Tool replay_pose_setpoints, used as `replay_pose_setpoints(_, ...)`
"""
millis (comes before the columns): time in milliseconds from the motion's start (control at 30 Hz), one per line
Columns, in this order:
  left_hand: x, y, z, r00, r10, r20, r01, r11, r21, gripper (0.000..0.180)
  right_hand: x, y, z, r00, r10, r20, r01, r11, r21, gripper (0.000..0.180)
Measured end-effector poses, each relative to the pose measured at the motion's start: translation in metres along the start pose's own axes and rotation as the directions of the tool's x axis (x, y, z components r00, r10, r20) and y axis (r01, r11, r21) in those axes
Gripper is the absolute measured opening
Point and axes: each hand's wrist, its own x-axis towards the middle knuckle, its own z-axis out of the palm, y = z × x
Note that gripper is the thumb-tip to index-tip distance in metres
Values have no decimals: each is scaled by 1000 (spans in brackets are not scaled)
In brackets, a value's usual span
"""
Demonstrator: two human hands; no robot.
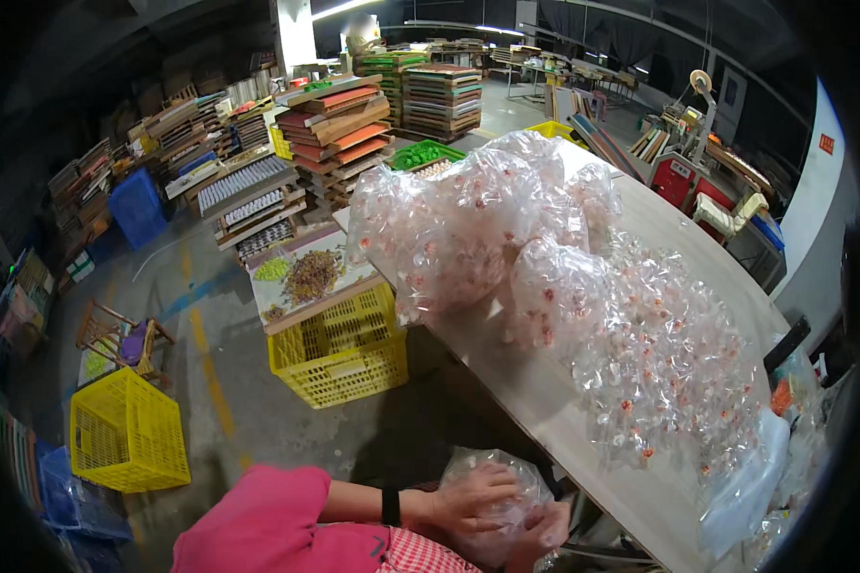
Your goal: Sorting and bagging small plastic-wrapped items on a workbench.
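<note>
Low at the bottom edge, close to my lap, a crinkled clear plastic bag is between my two hands. My left hand lies over its top with the fingers curved across the film. At the bag's right side, my right hand grips the plastic, its fingers partly hidden. What the bag contains is too blurred to tell. Beside my hands, the long pale table carries a wide spread of small clear packets with red-orange bits in them. Large filled clear bags are heaped farther up the table.
A yellow crate stands left of the table, under a board of green and brown small parts. Another yellow crate is at the far left, near a wooden chair. Stacked trays rise behind. White plastic sheeting hangs at right.
</note>
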Motion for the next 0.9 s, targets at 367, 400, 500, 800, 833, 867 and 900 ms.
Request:
replay_pose_setpoints(367,-32,-36,39,999,-47,21,43,987,155,15,-5,69,-4,859,-283,427,489,700,-521,27)
replay_pose_setpoints(400,-35,-38,41,997,-72,16,68,985,161,15,-4,72,-3,858,-296,420,498,680,-538,24)
replay_pose_setpoints(500,-34,-46,51,990,-113,81,106,991,83,14,-2,87,-4,904,-261,340,405,778,-480,25)
replay_pose_setpoints(800,-51,-63,80,961,-225,163,246,962,-120,16,-69,172,-58,987,-51,155,93,956,-279,35)
replay_pose_setpoints(833,-54,-68,88,956,-219,193,245,962,-123,16,-72,177,-59,992,-27,121,60,960,-274,35)
replay_pose_setpoints(867,-61,-80,118,982,-161,98,181,948,-262,15,-80,176,-70,998,-12,57,29,952,-305,36)
replay_pose_setpoints(900,-57,-75,103,977,-166,134,186,971,-153,13,-44,175,-38,999,25,33,-14,954,-300,36)
